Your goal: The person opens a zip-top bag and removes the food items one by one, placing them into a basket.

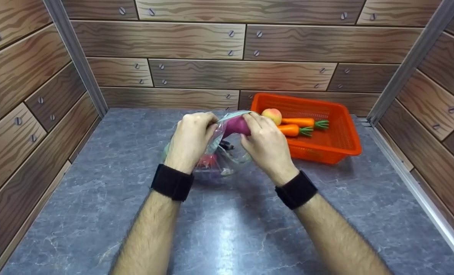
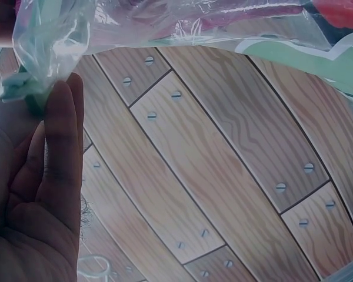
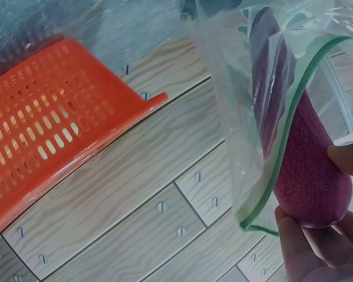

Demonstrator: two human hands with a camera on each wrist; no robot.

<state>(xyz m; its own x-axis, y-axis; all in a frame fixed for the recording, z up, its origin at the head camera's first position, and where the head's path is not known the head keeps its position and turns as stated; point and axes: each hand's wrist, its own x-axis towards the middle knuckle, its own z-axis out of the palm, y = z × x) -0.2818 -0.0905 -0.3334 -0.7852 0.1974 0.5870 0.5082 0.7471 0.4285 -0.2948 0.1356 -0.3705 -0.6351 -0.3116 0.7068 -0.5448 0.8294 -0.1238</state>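
Observation:
My left hand (image 1: 190, 139) pinches the green-edged mouth of a clear plastic zip bag (image 1: 227, 166) between thumb and fingers, as the left wrist view also shows. Across from it, my right hand (image 1: 267, 143) grips the rounded end of a purple eggplant (image 3: 312, 176). The eggplant's narrower part lies inside the bag, behind the clear film, while its thick end sticks out past the green zip strip. Lower in the bag a red item (image 1: 207, 160) and a dark item (image 1: 226, 145) show through the plastic, blurred by reflections.
An orange-red plastic basket (image 1: 351, 130) stands at the back right, just beyond my right hand. In it lie a peach (image 1: 271, 115) and two carrots (image 1: 297, 122) with green tops. Wood-patterned walls (image 1: 196, 42) enclose the grey marbled table (image 1: 108, 183) at the back and sides.

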